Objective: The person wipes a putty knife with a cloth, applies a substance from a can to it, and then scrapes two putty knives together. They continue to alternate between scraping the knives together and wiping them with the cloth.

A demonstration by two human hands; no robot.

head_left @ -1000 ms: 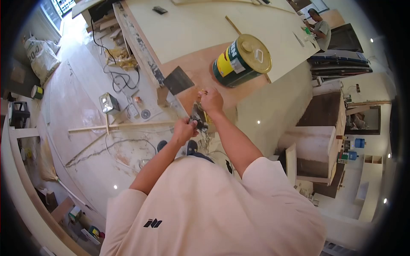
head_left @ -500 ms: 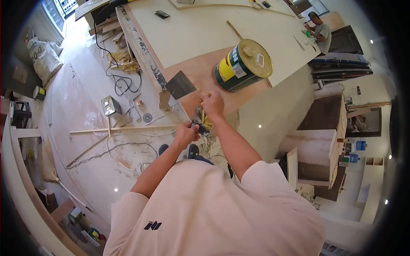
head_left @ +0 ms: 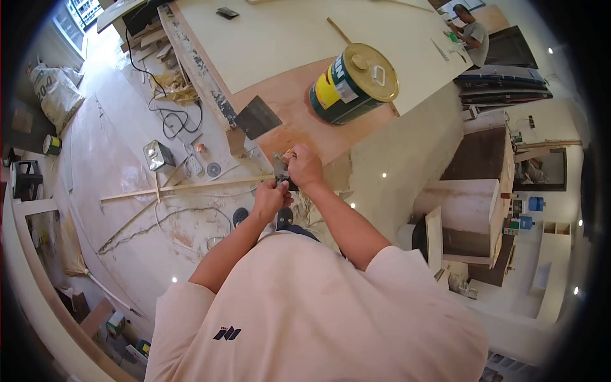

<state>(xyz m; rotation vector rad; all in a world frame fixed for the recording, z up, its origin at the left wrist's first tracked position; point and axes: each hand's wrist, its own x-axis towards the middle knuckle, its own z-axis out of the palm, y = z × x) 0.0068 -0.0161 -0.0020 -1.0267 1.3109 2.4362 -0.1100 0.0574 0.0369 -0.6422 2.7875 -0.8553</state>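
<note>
In front of my body, over the near edge of the workbench, both hands are close together. My left hand (head_left: 270,198) is closed, pinching the lower end of a grey flat piece (head_left: 280,167) with a dark, smeared surface. My right hand (head_left: 304,167) is curled at the upper part of this same piece, with a bit of something yellowish by the fingertips. I cannot tell the piece's exact kind. Beyond the hands, a dark square sheet (head_left: 258,118) lies on the reddish board (head_left: 302,137). Right of it stands a green and yellow metal can (head_left: 353,86) with a gold lid.
A pale panel (head_left: 267,48) covers the bench, with a wooden stick (head_left: 339,30) behind the can. On the floor at left are a metal tin (head_left: 158,156), a wooden strip (head_left: 216,187) and a black cable (head_left: 167,114). Another person (head_left: 472,38) works at far right.
My right hand has moved down and left, closer to my left hand. The yellow patch between the hands is now mostly hidden. The bench and can sit slightly higher and further left in view.
</note>
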